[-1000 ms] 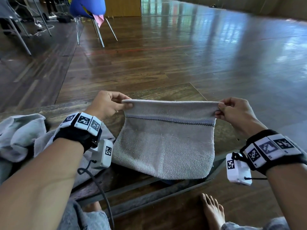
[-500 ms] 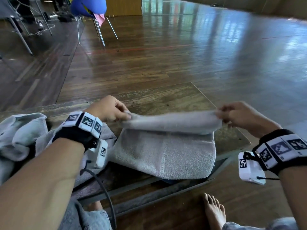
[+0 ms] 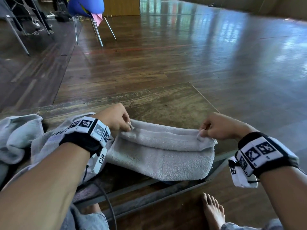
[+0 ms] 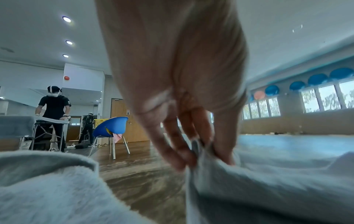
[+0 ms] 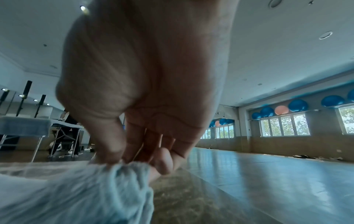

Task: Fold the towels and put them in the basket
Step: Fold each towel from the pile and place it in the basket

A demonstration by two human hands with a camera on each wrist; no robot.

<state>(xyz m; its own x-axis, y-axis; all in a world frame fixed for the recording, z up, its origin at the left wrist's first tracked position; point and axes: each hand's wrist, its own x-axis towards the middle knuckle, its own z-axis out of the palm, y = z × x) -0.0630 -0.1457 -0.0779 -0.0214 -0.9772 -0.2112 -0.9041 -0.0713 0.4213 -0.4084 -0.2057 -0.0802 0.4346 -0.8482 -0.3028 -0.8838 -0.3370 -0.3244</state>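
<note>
A grey towel (image 3: pixel 162 156) lies on the low wooden table (image 3: pixel 166 107), its far half doubled over toward me. My left hand (image 3: pixel 128 127) pinches the towel's left corner; in the left wrist view the fingers (image 4: pixel 184 156) nip the cloth (image 4: pixel 268 189). My right hand (image 3: pixel 201 132) pinches the right corner, and the right wrist view shows the thumb and fingers (image 5: pixel 114 148) clamped on a bunched corner (image 5: pixel 118 178). Both hands sit low, close to the tabletop. No basket is in view.
A heap of other grey towels (image 3: pixel 20 136) lies at the table's left end. My bare foot (image 3: pixel 213 211) rests on the floor below the table's near edge. A blue chair (image 3: pixel 86 7) stands far back left. Other people (image 4: pixel 53 109) stand at tables (image 4: pixel 15 124) beyond.
Both hands have lowered the towel's held edge from upright down and toward me, laying it over the lower half. The stitched stripe is now folded out of sight.
</note>
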